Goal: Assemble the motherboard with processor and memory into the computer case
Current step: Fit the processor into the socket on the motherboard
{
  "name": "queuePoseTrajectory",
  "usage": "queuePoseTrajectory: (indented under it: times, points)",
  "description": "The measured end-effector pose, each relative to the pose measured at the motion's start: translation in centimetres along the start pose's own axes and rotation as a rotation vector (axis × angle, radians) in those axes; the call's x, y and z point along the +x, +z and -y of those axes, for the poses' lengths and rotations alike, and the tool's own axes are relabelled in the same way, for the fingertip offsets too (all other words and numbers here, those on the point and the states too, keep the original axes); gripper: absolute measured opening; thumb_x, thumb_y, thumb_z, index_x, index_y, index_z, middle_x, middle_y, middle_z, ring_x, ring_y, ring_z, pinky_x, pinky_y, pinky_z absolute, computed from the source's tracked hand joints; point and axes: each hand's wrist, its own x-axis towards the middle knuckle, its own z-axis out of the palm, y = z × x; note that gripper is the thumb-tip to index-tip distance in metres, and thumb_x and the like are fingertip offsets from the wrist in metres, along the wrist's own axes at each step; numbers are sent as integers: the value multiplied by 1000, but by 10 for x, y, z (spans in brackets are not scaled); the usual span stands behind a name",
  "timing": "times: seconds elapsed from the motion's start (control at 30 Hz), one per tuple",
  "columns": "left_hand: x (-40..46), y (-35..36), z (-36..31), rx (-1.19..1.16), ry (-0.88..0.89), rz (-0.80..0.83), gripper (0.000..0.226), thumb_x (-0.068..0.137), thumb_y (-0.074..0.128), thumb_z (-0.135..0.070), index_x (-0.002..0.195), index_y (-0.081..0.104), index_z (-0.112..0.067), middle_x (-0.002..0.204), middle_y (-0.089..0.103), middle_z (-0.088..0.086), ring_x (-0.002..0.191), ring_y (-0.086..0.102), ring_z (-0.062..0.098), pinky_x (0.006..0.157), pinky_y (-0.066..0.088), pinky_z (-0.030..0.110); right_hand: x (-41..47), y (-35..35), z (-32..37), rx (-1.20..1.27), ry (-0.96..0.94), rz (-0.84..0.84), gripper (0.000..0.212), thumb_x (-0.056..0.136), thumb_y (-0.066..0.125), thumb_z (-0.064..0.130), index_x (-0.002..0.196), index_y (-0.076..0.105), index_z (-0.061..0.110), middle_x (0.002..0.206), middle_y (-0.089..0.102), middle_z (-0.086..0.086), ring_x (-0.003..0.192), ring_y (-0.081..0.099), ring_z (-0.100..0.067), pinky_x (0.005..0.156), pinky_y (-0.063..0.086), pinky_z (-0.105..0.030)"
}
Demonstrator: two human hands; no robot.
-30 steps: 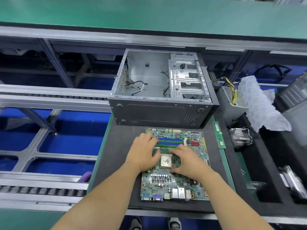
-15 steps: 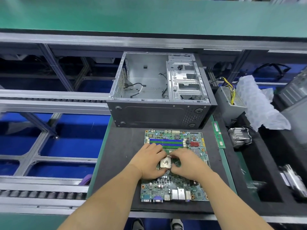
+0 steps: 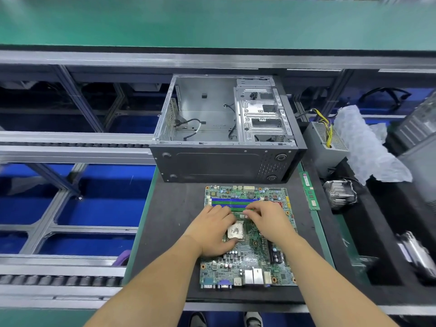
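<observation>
A green motherboard (image 3: 247, 265) lies flat on the black mat (image 3: 174, 223), in front of the open computer case (image 3: 224, 161). The silver processor (image 3: 235, 230) sits at the board's middle, slightly askew. My left hand (image 3: 210, 234) grips it from the left, thumb at its lower edge and fingers curled at its upper left corner. My right hand (image 3: 269, 220) rests on the board just right of the processor. Its bent fingertips reach the strip between the processor and the blue and green memory slots (image 3: 226, 201); what they touch is hidden. A loose memory stick (image 3: 311, 192) lies right of the board.
A grey power supply (image 3: 323, 147) with yellow wires and a cooler with a heatsink (image 3: 339, 193) stand to the right, beside bubble wrap (image 3: 363, 147). Conveyor rails (image 3: 70, 147) run along the left. Loose black cables lie inside the case.
My right hand has moved up from the processor's near side toward the memory slots. My left hand has slid down along the processor's left edge, uncovering more of the chip.
</observation>
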Motion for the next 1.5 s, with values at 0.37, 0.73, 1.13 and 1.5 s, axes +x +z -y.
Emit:
queuePoseTrajectory:
  times: [0.37, 0.73, 1.13, 1.5]
  points:
    - [1, -1, -1, -6, 2, 25, 51, 89, 39, -61, 120, 52, -22, 110, 47, -5, 100, 42, 17, 93, 35, 34, 2, -3, -3, 44, 16, 27, 18, 97, 64, 39, 100, 76, 26, 80, 68, 17, 75, 60, 1, 65, 44, -18]
    - [2, -1, 0, -2, 26, 29, 50, 90, 40, -59, 121, 52, -21, 112, 47, -4, 101, 42, 17, 94, 37, 35, 0, -4, -4, 37, 0, 31, 20, 98, 62, 39, 101, 75, 25, 81, 69, 13, 73, 60, -2, 61, 41, -17]
    - [2, 0, -1, -43, 12, 12, 49, 90, 42, -57, 121, 54, -21, 110, 48, -5, 100, 43, 16, 92, 39, 34, -2, -3, -5, 56, -22, 37, 19, 99, 62, 37, 100, 76, 24, 83, 67, 18, 78, 59, 3, 67, 42, -16]
    - [3, -3, -1, -15, 28, 40, 49, 89, 40, -57, 118, 55, -20, 112, 48, -4, 101, 43, 17, 94, 41, 37, -2, -2, -6, 55, -6, 42, 21, 99, 62, 39, 96, 76, 24, 85, 72, 10, 79, 63, -6, 74, 52, -28]
